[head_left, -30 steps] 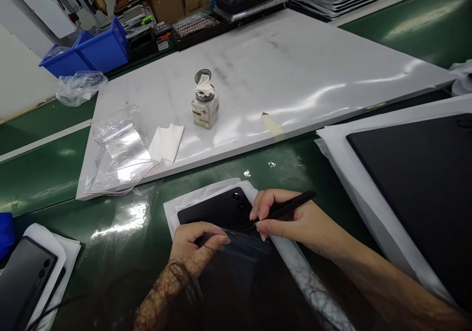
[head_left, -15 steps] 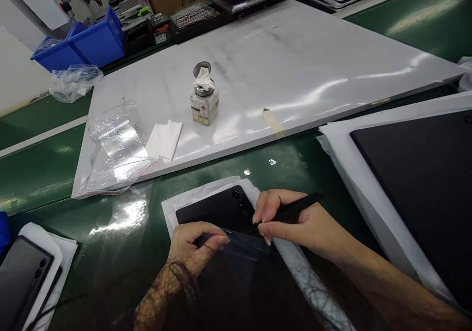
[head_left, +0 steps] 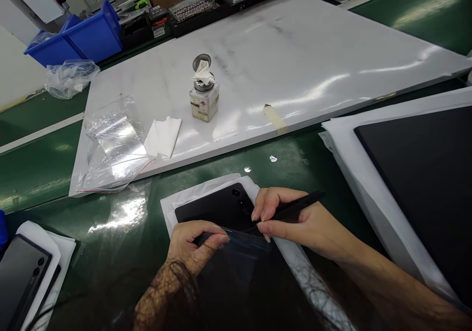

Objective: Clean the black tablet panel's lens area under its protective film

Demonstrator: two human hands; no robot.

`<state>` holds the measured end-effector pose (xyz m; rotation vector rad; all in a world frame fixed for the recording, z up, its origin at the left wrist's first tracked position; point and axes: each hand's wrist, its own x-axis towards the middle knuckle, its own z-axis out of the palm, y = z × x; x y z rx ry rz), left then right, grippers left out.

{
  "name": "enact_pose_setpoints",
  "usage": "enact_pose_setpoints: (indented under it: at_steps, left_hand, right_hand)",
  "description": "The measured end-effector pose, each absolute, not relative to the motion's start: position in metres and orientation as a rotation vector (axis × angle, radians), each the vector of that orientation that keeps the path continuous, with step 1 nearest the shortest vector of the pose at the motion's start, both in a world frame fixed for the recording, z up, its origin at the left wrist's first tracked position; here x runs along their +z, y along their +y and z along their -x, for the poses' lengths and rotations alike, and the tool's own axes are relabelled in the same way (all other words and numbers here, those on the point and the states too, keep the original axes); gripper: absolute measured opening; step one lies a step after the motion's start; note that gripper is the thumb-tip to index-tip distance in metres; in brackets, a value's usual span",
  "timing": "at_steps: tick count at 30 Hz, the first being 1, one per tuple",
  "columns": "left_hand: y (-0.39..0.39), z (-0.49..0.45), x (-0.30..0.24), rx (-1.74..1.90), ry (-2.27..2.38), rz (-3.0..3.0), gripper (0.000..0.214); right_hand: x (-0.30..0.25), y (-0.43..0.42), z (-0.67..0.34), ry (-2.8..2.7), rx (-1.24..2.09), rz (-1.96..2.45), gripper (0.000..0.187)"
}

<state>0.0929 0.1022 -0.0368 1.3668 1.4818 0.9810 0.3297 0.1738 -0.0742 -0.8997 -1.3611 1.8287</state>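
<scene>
A black tablet (head_left: pixel 217 207) lies back-up on white foam on the green bench, its camera lens toward the far end. My left hand (head_left: pixel 191 250) is closed, pinching the near left edge of a clear film (head_left: pixel 243 240) lying over the tablet. My right hand (head_left: pixel 291 223) is closed on a thin black pen-like tool (head_left: pixel 295 204), its tip touching the film's edge by the tablet's right side.
A white board (head_left: pixel 295 60) carries a small glass bottle (head_left: pixel 204 97), a white wipe (head_left: pixel 162 136) and a clear zip bag (head_left: pixel 114 146). A large black panel on white foam (head_left: pixel 424 173) lies right. Another device (head_left: pixel 22 277) sits lower left. Blue bins (head_left: pixel 84 36) stand far left.
The view has shifted slightly, so everything sits a little higher and further left. Both hands hold the same grip on the film and the tool.
</scene>
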Motion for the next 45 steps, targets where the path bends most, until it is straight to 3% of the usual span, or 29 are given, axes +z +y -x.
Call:
enact_pose_setpoints:
  at_steps: [8,15,27,35,45]
  left_hand:
    - [0.103,-0.094,-0.034,0.96,1.487,-1.384,0.007]
    - [0.103,-0.093,-0.033,0.954,1.52,-1.374,0.009]
    - [0.1,-0.096,-0.041,1.041,1.553,-1.396,0.004]
    - [0.103,-0.094,-0.033,1.072,1.494,-1.528,0.016]
    - [0.097,-0.094,-0.041,0.995,1.528,-1.4,0.01]
  right_hand:
    - [-0.066,0.174,-0.325,-1.273,1.882,0.847,0.029]
    - [-0.047,0.172,-0.325,-1.389,1.737,0.902,0.034]
    - [-0.075,0.174,-0.3,-0.798,1.606,1.103,0.043]
    - [-0.085,0.172,-0.295,-0.745,1.603,1.159,0.05]
    - [-0.089,0.173,-0.29,-0.727,1.508,1.149,0.046]
